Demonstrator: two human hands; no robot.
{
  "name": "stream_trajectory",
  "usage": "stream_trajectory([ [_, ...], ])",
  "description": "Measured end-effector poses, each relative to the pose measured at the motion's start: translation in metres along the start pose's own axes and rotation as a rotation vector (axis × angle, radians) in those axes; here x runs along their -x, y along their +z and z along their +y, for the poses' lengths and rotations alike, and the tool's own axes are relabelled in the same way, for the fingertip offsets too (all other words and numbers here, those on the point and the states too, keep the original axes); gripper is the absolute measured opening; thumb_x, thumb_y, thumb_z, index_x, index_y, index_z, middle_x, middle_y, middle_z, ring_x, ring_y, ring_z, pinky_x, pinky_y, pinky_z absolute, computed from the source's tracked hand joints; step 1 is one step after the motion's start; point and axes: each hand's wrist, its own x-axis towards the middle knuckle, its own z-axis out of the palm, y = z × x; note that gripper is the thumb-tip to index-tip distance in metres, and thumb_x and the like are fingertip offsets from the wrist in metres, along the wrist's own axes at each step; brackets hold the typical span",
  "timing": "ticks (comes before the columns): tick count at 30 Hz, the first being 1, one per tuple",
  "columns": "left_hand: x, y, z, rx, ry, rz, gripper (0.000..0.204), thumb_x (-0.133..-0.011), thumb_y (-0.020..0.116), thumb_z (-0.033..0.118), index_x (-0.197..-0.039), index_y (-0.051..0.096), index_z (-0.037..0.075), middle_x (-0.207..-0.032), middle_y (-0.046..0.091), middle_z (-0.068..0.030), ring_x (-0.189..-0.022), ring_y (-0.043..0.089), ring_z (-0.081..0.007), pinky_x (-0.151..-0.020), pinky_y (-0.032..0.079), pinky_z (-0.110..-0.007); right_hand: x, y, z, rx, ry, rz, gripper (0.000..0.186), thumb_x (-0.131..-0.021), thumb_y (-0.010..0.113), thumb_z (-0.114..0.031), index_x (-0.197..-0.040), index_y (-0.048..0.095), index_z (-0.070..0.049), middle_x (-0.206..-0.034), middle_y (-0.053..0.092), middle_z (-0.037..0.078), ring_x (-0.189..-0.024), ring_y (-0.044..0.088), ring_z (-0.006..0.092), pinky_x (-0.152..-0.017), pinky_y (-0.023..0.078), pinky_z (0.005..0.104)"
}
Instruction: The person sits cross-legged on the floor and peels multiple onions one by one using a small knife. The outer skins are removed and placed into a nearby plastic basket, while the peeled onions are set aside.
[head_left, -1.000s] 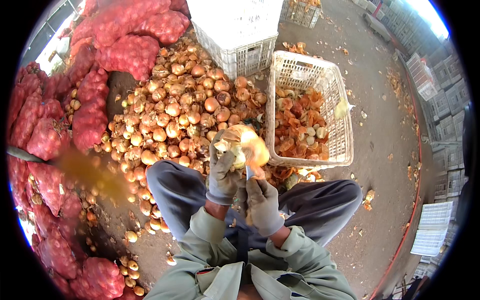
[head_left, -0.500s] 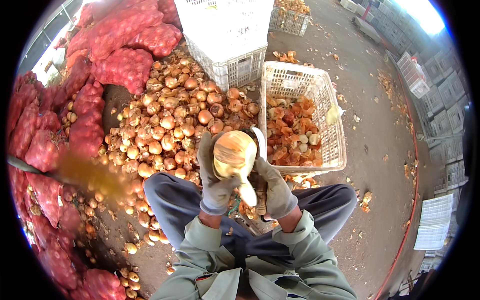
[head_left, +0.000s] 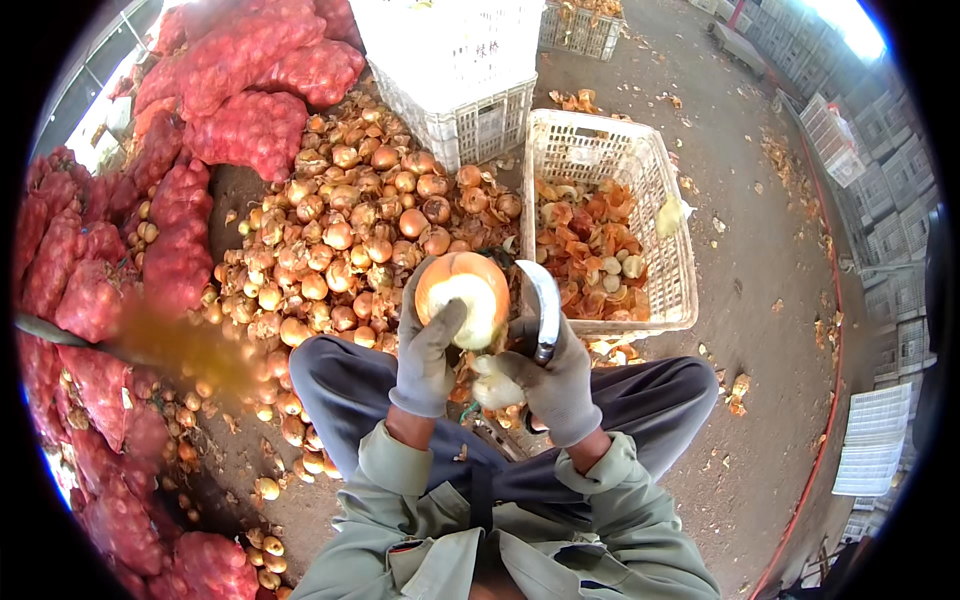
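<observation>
My left hand (head_left: 425,365), in a grey glove, is closed round a large onion (head_left: 470,275), its thumb pressed on the front. The onion has orange-brown skin on top and a pale, stripped area low on its near side. My right hand (head_left: 565,390), also gloved, grips a curved knife (head_left: 547,305), the blade pointing up and away from the onion. At the right thumb, a pale peeled piece of onion (head_left: 495,385) hangs just below the onion; whether it is still attached I cannot tell. Both hands are above my lap, between my knees.
A pile of loose onions (head_left: 340,235) spreads ahead and left. White crate (head_left: 680,270) with onion skins and pale pieces stands ahead right, stacked white crates (head_left: 460,120) behind. Red mesh sacks (head_left: 250,135) fill the left. Scattered skins lie on the floor (head_left: 750,320).
The onion has turned, showing more brown skin on top. The knife has swung away from it, its blade now rising clear of the right hand, while a pale piece sits at the right thumb.
</observation>
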Motion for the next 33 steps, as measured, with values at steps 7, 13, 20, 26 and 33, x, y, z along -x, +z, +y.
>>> stream_trajectory([
  [7,-0.012,-0.021,-0.013,0.329,-0.228,0.042,0.053,-0.096,0.055,0.042,-0.135,0.047,0.008,-0.123,0.060,-0.0108,-0.106,0.063,-0.0247,-0.089,0.055,-0.040,-0.003,-0.009,0.005,-0.018,0.037,0.011,0.036,-0.076,0.068,0.010,-0.109,0.060,-0.002,-0.085,0.062,0.000,-0.070,0.056,0.0058,-0.064,0.048,0.0222],
  [13,-0.012,-0.023,-0.017,0.352,-0.200,0.086,0.072,-0.089,0.052,0.064,-0.135,0.048,0.009,-0.121,0.061,-0.0140,-0.106,0.063,-0.0350,-0.088,0.055,-0.050,-0.075,-0.083,-0.007,0.512,-0.381,0.427,0.037,-0.087,0.067,-0.009,-0.121,0.059,0.001,-0.088,0.066,0.009,-0.068,0.062,0.0154,-0.059,0.051,0.0239],
  [20,0.010,-0.011,-0.025,0.097,-0.218,-0.178,0.084,-0.087,0.057,0.060,-0.148,0.031,0.009,-0.144,0.044,-0.0105,-0.129,0.048,-0.0244,-0.105,0.043,-0.041,-0.020,-0.038,0.006,-0.368,0.279,-0.299,0.063,-0.093,0.060,-0.044,-0.130,0.050,0.006,-0.085,0.067,0.007,-0.053,0.058,0.0083,-0.043,0.043,0.0200],
  [26,0.004,0.000,-0.020,-0.044,-0.092,-0.248,0.097,-0.073,0.082,0.037,-0.148,0.027,0.006,-0.144,0.043,-0.0100,-0.130,0.046,-0.0248,-0.103,0.045,-0.039,-0.017,-0.031,-0.014,-0.225,0.005,-0.065,0.073,-0.082,0.077,-0.037,-0.133,0.048,0.006,-0.093,0.067,0.004,-0.064,0.060,0.0077,-0.055,0.047,0.0201],
  [33,0.006,-0.016,-0.028,0.358,-0.336,-0.169,0.080,-0.077,0.080,0.032,-0.140,0.039,0.005,-0.132,0.054,-0.0088,-0.121,0.055,-0.0266,-0.102,0.047,-0.044,-0.007,-0.041,-0.015,0.591,-0.402,-0.162,0.062,-0.074,0.068,0.001,-0.133,0.049,-0.005,-0.129,0.050,0.023,-0.112,0.056,0.0400,-0.096,0.046,0.0409],
])
